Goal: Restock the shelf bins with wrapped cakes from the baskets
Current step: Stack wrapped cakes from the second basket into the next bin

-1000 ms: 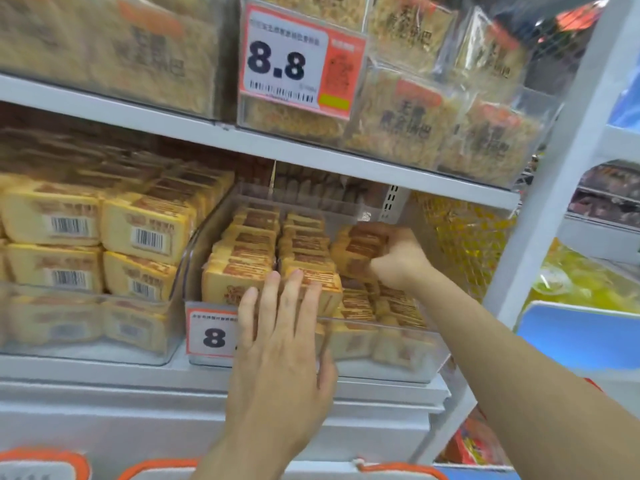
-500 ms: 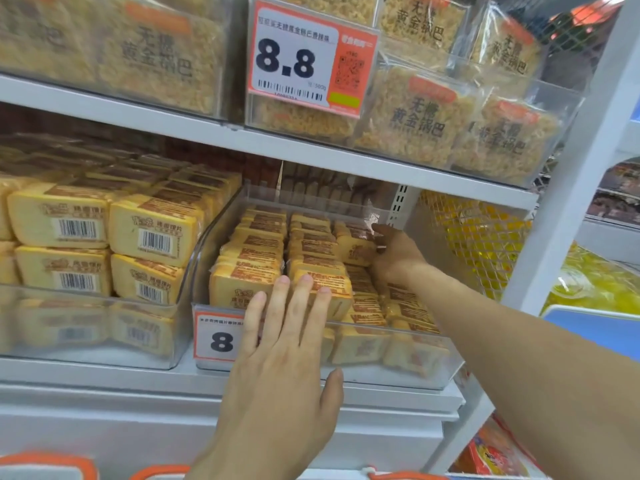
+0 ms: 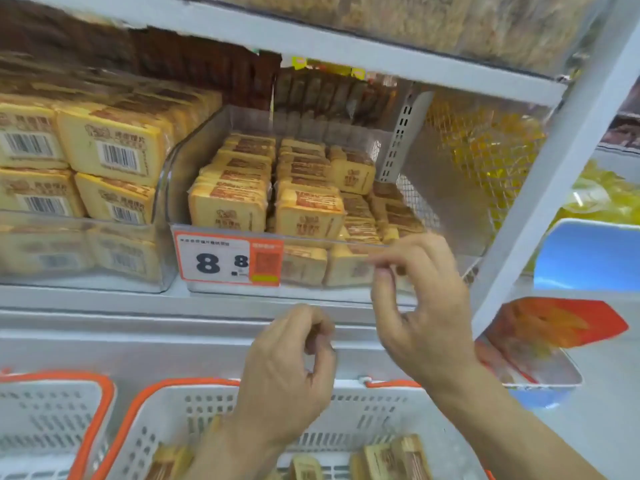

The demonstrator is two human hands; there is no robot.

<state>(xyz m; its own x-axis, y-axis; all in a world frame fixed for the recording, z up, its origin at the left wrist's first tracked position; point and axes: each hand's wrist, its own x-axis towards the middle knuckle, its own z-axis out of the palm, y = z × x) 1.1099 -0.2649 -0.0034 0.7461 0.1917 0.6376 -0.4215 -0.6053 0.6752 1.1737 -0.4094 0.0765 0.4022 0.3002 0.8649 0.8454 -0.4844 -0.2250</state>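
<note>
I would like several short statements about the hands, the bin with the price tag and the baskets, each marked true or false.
1. Both hands are inside the clear bin. False: the left hand and the right hand are in front of the shelf, outside the clear bin.
2. The price tag on the bin's front shows 8.8. True.
3. The right-hand column of wrapped cakes in the bin sits lower than the other two. True.
4. The left hand holds a wrapped cake. False: its fingers are curled and nothing shows in them.
5. The basket below the hands is black. False: it is white with an orange rim, and it holds a few cakes.
</note>
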